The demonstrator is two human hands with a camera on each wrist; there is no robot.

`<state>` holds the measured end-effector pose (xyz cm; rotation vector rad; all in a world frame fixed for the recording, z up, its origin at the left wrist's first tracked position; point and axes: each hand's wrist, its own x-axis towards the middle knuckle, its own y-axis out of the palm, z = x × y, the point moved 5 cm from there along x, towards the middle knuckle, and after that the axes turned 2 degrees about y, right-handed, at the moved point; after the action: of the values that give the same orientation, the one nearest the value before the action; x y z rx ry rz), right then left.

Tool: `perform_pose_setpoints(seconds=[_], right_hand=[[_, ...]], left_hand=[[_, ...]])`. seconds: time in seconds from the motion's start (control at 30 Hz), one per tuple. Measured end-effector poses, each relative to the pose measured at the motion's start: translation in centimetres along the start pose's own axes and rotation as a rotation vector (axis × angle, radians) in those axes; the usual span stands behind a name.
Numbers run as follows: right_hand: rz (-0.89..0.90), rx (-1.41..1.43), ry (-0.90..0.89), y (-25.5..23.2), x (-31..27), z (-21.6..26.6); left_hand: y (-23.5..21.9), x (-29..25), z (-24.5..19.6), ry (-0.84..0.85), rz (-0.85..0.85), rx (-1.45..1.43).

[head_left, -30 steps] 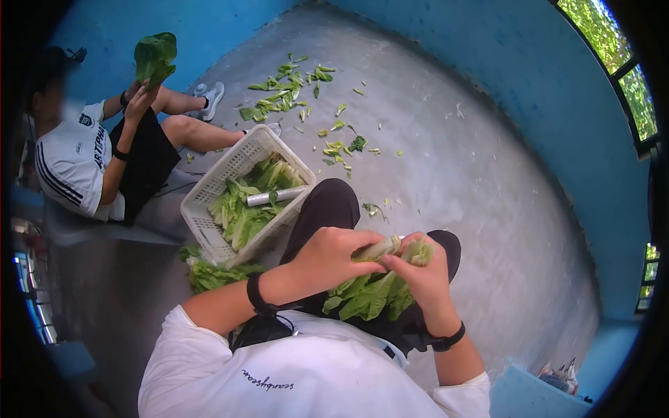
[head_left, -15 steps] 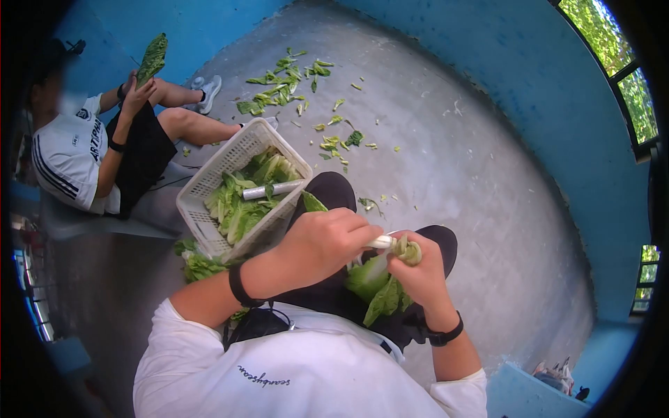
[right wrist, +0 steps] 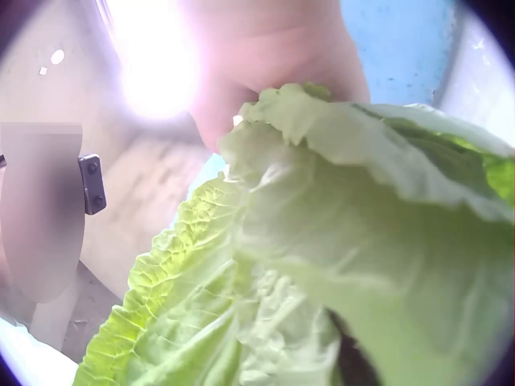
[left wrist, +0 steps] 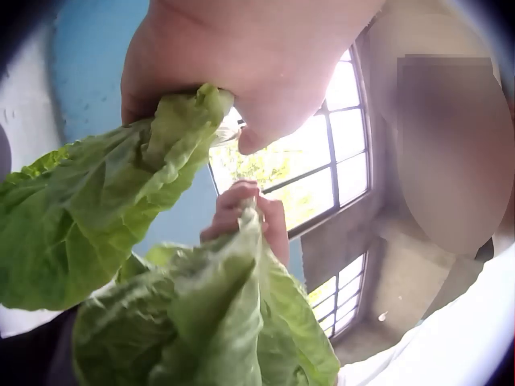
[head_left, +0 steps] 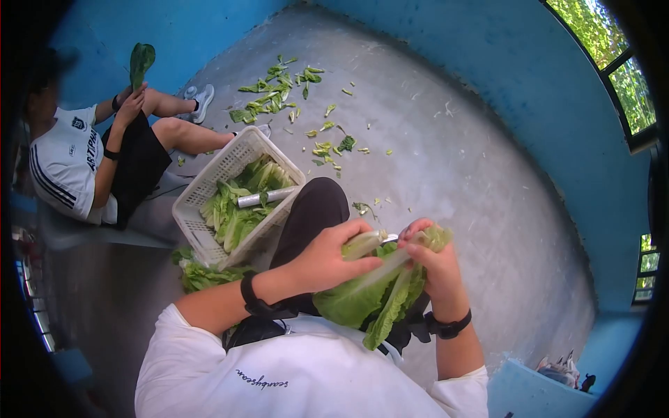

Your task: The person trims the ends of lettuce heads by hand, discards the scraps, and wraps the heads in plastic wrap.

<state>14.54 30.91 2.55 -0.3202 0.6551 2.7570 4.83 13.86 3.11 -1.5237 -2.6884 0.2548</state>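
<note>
In the head view my left hand [head_left: 327,261] grips a lettuce leaf [head_left: 364,244] by its pale stem end, thumb stretched out below it. That leaf [left wrist: 121,185] fans out from under the palm in the left wrist view. Close to its right, my right hand [head_left: 437,268] holds a lettuce bunch [head_left: 376,299] near the pale base, leaves hanging over my lap. Broad, ruffled lettuce leaves [right wrist: 346,201] spread below the right palm in the right wrist view. A small shiny bit shows between the hands, its kind unclear.
A white plastic crate [head_left: 191,226] with lettuce and a silvery tube [head_left: 267,196] stands left of my knee. Loose lettuce [head_left: 209,275] lies beside it. Leaf scraps [head_left: 268,97] are scattered on the floor. Another person [head_left: 77,153] sits at left, holding a green leaf [head_left: 141,63].
The left hand came close to the right hand at the pale stem, then drew back left with its leaf. The right hand's bunch has swung and spread toward my lap. The other person's leaf has turned.
</note>
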Motion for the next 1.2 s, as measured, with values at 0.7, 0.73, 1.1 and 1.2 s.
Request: perform_pose_setpoints(seconds=[0.7, 0.73, 1.1, 1.2], right_hand=[[-0.242, -0.2, -0.07, -0.4, 0.6, -0.2], [-0.242, -0.188, -0.061, -1.1, 0.5, -0.4], [-0.202, -0.153, -0.015, 0.2, 1.1, -1.0], [-0.211, -0.107, -0.048, 0.4, 1.2, -1.4]], left_hand=[[1.9, 0.5, 3.3, -0.127, 0.003, -0.32], [2.1, 0.6, 3.4, -0.146, 0.015, -0.348], [1.1, 1.3, 4.0, -0.068, -0.114, -0.206], [0.8, 1.1, 4.2, -0.065, -0.151, -0.184]])
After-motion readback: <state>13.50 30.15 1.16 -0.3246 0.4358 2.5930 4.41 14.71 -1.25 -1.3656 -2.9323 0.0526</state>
